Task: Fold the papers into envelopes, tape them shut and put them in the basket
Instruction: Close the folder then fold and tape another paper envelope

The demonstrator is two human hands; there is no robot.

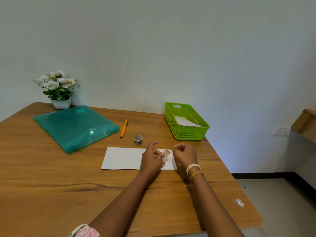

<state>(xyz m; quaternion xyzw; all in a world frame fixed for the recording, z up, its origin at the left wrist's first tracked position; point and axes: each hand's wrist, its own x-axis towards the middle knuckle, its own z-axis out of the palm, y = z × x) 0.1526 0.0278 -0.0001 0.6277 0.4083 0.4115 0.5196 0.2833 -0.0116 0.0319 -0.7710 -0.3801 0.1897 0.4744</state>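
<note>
Now, table [51, 177]: most of the lower frame is filled by it, and all the items are carried on it.
Folder [75, 127]: a teal one is seen at left of centre, shut and untouched.
Folded paper [123, 158]: laid flat at centre frame, partly hidden under both hands; a firm backing for pressing tape is judged to be given by the table.
Basket [202, 128]: set right of centre, above the paper and well apart from it; one white envelope [185, 122] is already held inside.
Left hand [152, 159]: fingers curled, a short piece of patterned tape [166, 153] pinched at its fingertips just above the paper.
Right hand [185, 155]: loosely curled beside the tape; whether it is touched cannot be told.
Tape roll [137, 139]: stood just above the paper.
Step advice: the strip is best laid across the flap edge and smoothed from the middle outward, so that no crease is trapped.
</note>
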